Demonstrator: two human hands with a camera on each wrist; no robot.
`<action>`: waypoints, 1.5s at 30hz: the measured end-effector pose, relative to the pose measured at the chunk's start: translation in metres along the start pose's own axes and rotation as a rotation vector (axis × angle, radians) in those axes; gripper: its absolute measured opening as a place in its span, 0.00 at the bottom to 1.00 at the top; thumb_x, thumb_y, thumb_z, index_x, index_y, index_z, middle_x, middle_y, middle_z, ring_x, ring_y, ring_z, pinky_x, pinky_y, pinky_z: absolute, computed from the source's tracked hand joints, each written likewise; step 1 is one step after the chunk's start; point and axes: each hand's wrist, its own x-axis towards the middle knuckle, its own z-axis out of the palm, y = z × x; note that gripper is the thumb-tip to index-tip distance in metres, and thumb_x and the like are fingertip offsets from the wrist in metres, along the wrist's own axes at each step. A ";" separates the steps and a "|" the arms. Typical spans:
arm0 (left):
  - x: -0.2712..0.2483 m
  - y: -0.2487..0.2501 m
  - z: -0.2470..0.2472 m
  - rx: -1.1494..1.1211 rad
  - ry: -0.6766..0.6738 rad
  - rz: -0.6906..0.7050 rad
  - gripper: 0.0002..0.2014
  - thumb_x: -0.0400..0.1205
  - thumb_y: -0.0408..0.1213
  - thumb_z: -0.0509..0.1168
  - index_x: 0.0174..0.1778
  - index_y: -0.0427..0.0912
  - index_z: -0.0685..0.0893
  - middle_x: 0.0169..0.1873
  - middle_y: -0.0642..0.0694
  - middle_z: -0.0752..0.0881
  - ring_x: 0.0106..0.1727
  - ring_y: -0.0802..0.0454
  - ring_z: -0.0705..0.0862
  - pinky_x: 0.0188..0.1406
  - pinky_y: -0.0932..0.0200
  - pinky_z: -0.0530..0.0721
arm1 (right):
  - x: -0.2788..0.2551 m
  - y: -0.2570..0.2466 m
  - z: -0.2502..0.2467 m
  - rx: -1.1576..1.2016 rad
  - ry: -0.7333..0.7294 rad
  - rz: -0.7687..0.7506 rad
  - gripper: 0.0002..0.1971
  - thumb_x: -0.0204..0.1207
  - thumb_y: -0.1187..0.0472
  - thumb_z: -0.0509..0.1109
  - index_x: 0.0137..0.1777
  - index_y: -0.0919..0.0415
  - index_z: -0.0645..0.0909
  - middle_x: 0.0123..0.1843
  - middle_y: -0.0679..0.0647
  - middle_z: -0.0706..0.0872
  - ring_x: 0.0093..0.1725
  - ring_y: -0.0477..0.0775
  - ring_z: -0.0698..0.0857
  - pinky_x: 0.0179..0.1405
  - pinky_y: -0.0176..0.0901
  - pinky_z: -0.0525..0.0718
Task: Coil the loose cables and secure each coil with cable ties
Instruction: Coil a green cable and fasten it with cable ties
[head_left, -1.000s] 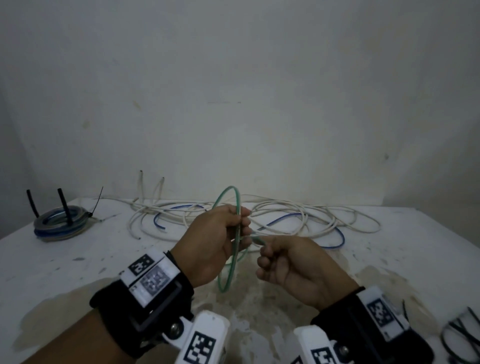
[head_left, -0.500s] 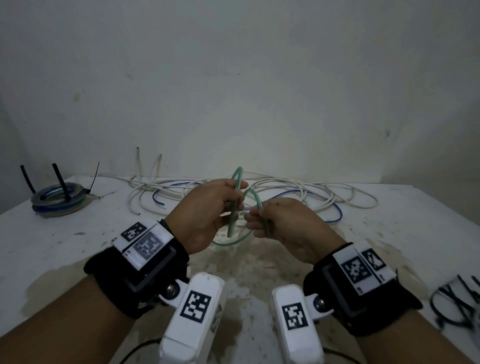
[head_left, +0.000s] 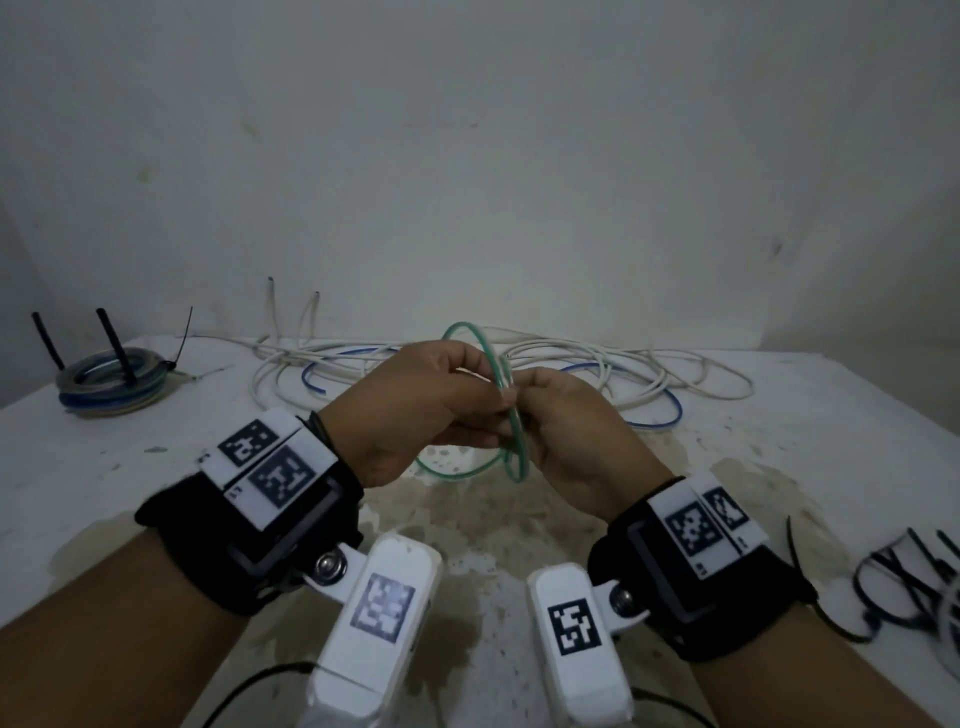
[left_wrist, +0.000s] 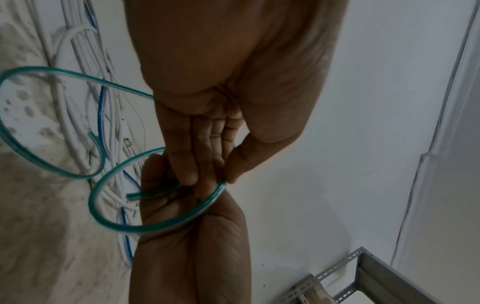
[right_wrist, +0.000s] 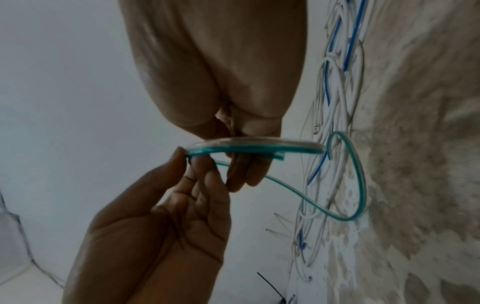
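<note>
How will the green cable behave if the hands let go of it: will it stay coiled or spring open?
The green cable probably springs open: its loops hold smooth round arcs in the air without sagging, so it looks fairly stiff. No tie is on it; the left hand and right hand pinch the loops together. It seems light, as fingertips alone carry it.

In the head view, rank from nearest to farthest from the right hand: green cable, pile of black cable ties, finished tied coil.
1. green cable, pinched in the right hand.
2. black cable ties, on the table's right edge.
3. tied coil, far left.
</note>
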 end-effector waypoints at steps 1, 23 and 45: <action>0.001 0.000 0.000 0.007 0.020 0.011 0.13 0.77 0.25 0.68 0.56 0.22 0.79 0.45 0.25 0.87 0.37 0.44 0.87 0.41 0.55 0.89 | -0.002 0.001 0.001 -0.011 -0.020 -0.010 0.10 0.78 0.76 0.60 0.38 0.66 0.79 0.29 0.58 0.85 0.26 0.51 0.83 0.30 0.39 0.85; 0.022 0.001 -0.017 0.134 0.285 0.146 0.13 0.74 0.29 0.73 0.26 0.42 0.79 0.18 0.55 0.79 0.21 0.62 0.74 0.21 0.72 0.71 | -0.019 0.011 0.007 0.048 -0.055 -0.067 0.11 0.85 0.65 0.54 0.47 0.65 0.78 0.25 0.49 0.77 0.24 0.46 0.68 0.27 0.38 0.67; 0.025 0.005 -0.012 -0.166 0.311 0.110 0.05 0.79 0.24 0.64 0.37 0.32 0.80 0.24 0.43 0.84 0.25 0.54 0.83 0.28 0.66 0.83 | -0.027 0.012 0.003 -0.135 -0.102 -0.116 0.14 0.85 0.66 0.53 0.53 0.61 0.82 0.29 0.47 0.83 0.25 0.44 0.72 0.24 0.30 0.71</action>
